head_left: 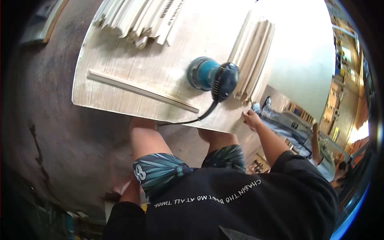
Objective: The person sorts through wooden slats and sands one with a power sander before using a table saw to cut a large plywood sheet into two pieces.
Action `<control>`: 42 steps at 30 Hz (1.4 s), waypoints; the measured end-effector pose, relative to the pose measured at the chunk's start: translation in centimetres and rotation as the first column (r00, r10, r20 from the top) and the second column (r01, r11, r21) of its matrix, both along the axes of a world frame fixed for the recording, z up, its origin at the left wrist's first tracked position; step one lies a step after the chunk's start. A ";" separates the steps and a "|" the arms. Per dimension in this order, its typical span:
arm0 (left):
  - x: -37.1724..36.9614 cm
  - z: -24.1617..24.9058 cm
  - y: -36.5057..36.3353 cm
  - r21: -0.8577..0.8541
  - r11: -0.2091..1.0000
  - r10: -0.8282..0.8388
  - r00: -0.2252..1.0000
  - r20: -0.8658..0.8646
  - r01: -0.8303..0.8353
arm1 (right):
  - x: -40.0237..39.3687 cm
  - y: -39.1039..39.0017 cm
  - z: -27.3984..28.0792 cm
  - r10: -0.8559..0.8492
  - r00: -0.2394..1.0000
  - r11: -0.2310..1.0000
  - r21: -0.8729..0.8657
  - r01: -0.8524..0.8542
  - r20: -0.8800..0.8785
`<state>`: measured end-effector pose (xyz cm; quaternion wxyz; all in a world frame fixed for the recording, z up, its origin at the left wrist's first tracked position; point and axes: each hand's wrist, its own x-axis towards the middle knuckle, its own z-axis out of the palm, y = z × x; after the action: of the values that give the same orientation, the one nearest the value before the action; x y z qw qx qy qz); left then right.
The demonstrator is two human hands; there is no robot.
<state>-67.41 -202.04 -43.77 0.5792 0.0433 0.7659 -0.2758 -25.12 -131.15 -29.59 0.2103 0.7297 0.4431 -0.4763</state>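
Note:
Under the right-hand stack of wooden strips (256, 60), my right hand (252, 120) is at the corner of the table (224, 124). Its fingers are closed; what they grip, if anything, I cannot make out. Low beside my left thigh is my left hand (123, 185), smeared and partly hidden, so its fingers do not show clearly. A teal and black sander (212, 76) lies on the table, its black cord (206, 114) running over the near edge. Left of it, one narrow wooden strip (140, 91) lies slantwise near that edge.
Several pale moulding strips (138, 20) lie bundled at the table's far left. A second person (320, 158) sits on the floor at right, legs stretched toward the table. Wooden pieces (302, 113) and a box of bits (258, 165) are on the floor.

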 end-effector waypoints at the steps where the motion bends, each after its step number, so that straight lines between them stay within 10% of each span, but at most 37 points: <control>1: -0.4 0.1 1.0 0.039 0.999 0.017 1.000 -0.016 -0.017 | 0.9 0.0 -0.6 -0.026 0.998 1.000 0.001 0.027 -0.060; 20: -2.5 -0.6 15.9 0.529 0.841 0.148 0.989 -0.027 -0.111 | 0.8 -2.1 -1.0 0.249 0.952 0.925 0.335 -0.178 -0.181; 28: -10.3 -9.0 15.0 0.635 0.772 0.122 0.976 -0.178 0.019 | 2.0 -2.9 -2.2 0.273 0.955 0.838 0.516 -0.176 -0.118; 30: -16.6 -12.6 13.7 0.640 0.759 0.103 0.947 -0.303 0.122 | 2.7 -3.8 -4.2 0.185 0.904 0.855 0.516 0.046 -0.386; 31: -21.0 -14.0 14.3 0.663 0.731 0.165 0.902 -0.400 0.161 | 1.9 -4.5 -4.3 0.222 0.956 0.760 0.648 -0.046 -0.192; 34: -30.3 -9.0 19.7 0.801 0.541 0.635 0.499 -0.590 0.259 | -0.3 -9.2 -7.0 0.093 0.987 0.369 0.917 -0.154 0.128; 35: -32.0 -6.2 22.6 0.947 0.226 0.861 0.408 -0.304 0.229 | -1.0 -9.6 -7.7 0.013 0.986 0.190 0.968 -0.164 0.165; 36: -31.3 -1.8 26.3 0.933 -0.151 0.909 0.418 0.001 0.326 | -1.5 -9.7 -7.5 0.017 0.993 0.181 0.977 -0.115 0.113; 37: -31.4 2.3 28.6 0.900 -0.014 0.864 0.458 -0.208 0.435 | -2.0 -9.7 -7.0 0.016 0.998 0.173 0.983 -0.063 0.061; 38: -30.7 5.3 30.8 0.775 -0.139 0.810 0.520 -0.269 0.617 | -2.1 -11.0 -6.6 0.009 1.000 0.178 0.984 -0.013 0.012; 42: -22.2 11.6 38.0 0.782 -0.494 0.498 0.861 -0.105 0.381 | -5.9 -16.6 -2.4 0.234 0.972 0.079 0.997 0.013 -0.031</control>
<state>-89.66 -164.06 -32.19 0.0373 0.3958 0.7204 0.5683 -31.03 -147.80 -31.99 -0.3433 0.5963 0.7188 -0.0993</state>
